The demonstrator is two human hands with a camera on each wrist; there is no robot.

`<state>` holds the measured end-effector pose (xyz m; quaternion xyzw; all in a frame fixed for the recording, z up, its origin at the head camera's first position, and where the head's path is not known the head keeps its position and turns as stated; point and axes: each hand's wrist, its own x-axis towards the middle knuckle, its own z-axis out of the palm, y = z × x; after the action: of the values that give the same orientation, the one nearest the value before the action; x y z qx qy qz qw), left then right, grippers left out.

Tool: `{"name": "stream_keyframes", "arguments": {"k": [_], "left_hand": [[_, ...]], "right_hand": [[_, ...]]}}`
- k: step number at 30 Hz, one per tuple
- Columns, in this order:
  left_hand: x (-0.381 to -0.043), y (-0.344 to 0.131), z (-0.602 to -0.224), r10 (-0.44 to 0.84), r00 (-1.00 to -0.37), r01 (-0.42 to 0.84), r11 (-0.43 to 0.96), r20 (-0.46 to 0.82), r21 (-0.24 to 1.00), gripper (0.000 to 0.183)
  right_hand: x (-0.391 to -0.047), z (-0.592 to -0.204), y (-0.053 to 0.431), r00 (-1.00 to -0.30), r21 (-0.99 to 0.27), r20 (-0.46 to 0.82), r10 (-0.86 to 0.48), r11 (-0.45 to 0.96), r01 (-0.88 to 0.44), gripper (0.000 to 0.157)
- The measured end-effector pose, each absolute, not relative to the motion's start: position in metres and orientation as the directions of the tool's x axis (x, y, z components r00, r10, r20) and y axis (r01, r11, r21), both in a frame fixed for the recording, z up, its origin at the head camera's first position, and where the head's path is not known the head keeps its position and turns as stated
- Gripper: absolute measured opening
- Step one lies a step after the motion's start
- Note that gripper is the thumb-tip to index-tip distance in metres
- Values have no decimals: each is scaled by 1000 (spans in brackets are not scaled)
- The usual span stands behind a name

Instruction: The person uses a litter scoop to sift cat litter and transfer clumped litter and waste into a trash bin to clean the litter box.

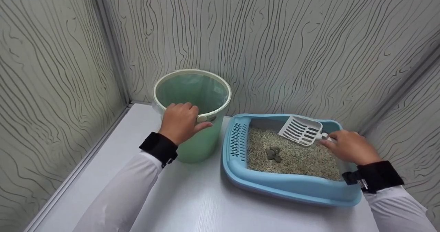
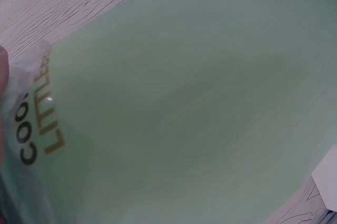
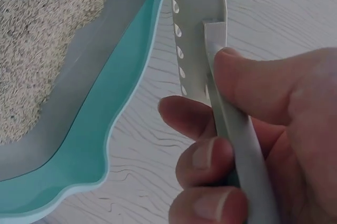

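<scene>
Here, the right hand curls round the handle of a white slotted scoop, above the far right of a blue litter tray; likely light, stiff plastic, best held there. Leftward, the left hand grips the near rim of a green bin.

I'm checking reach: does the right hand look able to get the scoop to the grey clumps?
Probably yes: the right hand holds the slotted scoop, and nothing visible covers the grey clumps on the litter.
</scene>
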<state>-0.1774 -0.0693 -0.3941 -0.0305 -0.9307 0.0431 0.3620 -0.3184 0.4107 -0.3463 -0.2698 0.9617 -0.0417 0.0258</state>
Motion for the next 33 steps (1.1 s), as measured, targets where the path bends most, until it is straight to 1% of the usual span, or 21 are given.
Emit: {"name": "stream_keyframes", "arguments": {"k": [3,9,10,12,14,16,19,21,26,29,33], "left_hand": [[-181,-68,-393,90,-738,27,994,669,-104,68],[-184,-71,-391,64,-760,-4,995,647,-103,70],[-185,-71,-391,60,-762,-11,994,645,-105,71],[-185,-72,-391,53,-764,-15,995,643,-100,71],[-186,-71,-392,49,-765,-16,995,642,-95,70],[-186,-71,-392,51,-766,-16,995,640,-98,71],[-185,-69,-393,49,-765,-18,995,643,-97,71],[-185,-68,-393,46,-760,-16,996,649,-88,71],[-183,-68,-394,31,-755,-18,998,655,-68,71],[-184,-68,-395,30,-755,-25,997,655,-75,72],[-184,-67,-396,39,-744,-19,997,667,-79,72]], "right_hand": [[-324,-349,415,-862,-85,-90,-499,866,-493,65],[-330,-355,413,-855,-57,-189,-483,874,-482,63],[-330,-356,413,-855,-44,-200,-479,876,-481,62],[-329,-359,411,-858,-29,-219,-464,882,-470,55],[-328,-362,410,-865,-20,-226,-448,890,-455,45],[-326,-367,409,-870,-12,-218,-443,892,-451,40],[-324,-374,405,-879,-9,-201,-432,898,-439,48],[-324,-378,403,-883,2,-197,-426,901,-435,48],[-333,-386,394,-898,45,-210,-388,913,-405,45],[-338,-392,390,-902,50,-224,-368,920,-388,44],[-345,-400,383,-901,50,-250,-354,925,-377,35]]}}
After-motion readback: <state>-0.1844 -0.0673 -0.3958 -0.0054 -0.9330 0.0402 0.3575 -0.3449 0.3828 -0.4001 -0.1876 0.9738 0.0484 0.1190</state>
